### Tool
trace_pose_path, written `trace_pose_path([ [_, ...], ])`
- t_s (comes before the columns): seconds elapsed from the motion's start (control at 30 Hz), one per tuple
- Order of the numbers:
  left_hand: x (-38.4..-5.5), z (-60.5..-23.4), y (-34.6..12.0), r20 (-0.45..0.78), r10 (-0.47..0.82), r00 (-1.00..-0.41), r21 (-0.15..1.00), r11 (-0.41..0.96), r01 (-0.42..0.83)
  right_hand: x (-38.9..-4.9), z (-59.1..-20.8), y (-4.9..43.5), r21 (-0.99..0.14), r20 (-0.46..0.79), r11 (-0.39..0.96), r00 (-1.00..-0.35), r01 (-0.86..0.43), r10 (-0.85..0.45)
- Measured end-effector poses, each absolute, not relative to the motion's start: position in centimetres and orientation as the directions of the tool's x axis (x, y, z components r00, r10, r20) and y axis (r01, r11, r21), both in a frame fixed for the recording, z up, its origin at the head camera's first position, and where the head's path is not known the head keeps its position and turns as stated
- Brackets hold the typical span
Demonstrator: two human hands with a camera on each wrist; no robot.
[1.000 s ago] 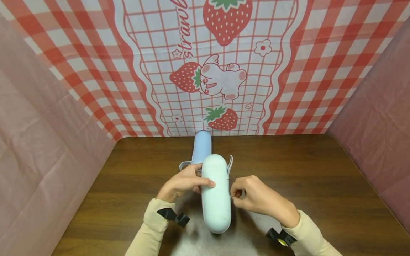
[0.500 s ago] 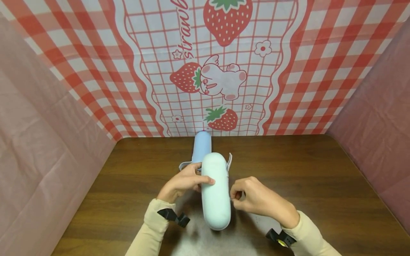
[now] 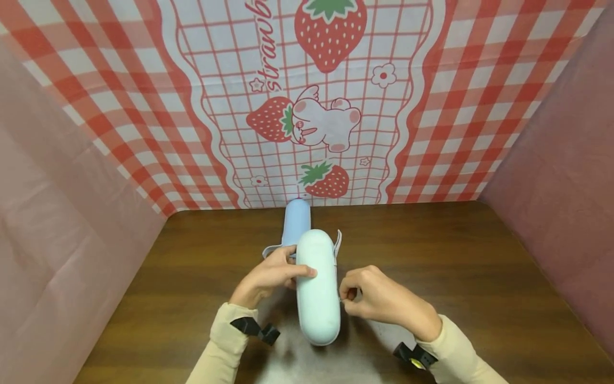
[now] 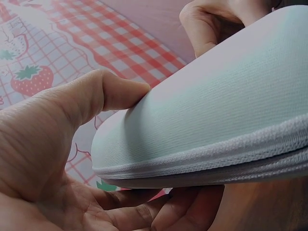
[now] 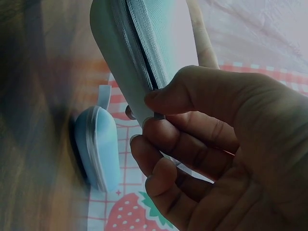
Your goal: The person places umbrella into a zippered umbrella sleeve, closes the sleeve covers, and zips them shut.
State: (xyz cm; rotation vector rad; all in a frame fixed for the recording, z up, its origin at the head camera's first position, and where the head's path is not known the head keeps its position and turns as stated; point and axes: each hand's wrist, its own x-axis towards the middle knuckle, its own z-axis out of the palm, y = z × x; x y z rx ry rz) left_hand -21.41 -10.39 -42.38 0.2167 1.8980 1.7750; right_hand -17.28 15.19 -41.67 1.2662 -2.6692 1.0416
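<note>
Case [image 3: 318, 304] barely shifted between fingers of our left hand [image 3: 269, 274] while our right hand [image 3: 382, 296] pinched its zipper pull [image 5: 159, 116], apparently mid-run.

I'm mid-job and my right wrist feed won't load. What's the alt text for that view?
The right hand pinches at the zip of a mint-green case, with part of the left hand visible behind it. At lower left, a blue zipped case with a strap rests on the brown table, beside a strawberry-print cloth.
</note>
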Motion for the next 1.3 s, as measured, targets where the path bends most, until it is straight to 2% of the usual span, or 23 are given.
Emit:
trace_pose_path([
  [1.3,-21.24,-41.98,-10.79,-0.253,0.441,-0.861,0.967,0.088,-0.239,-17.11,-41.63,14.99,-0.551,0.318,0.418,-0.645,-0.722,-0.695],
])
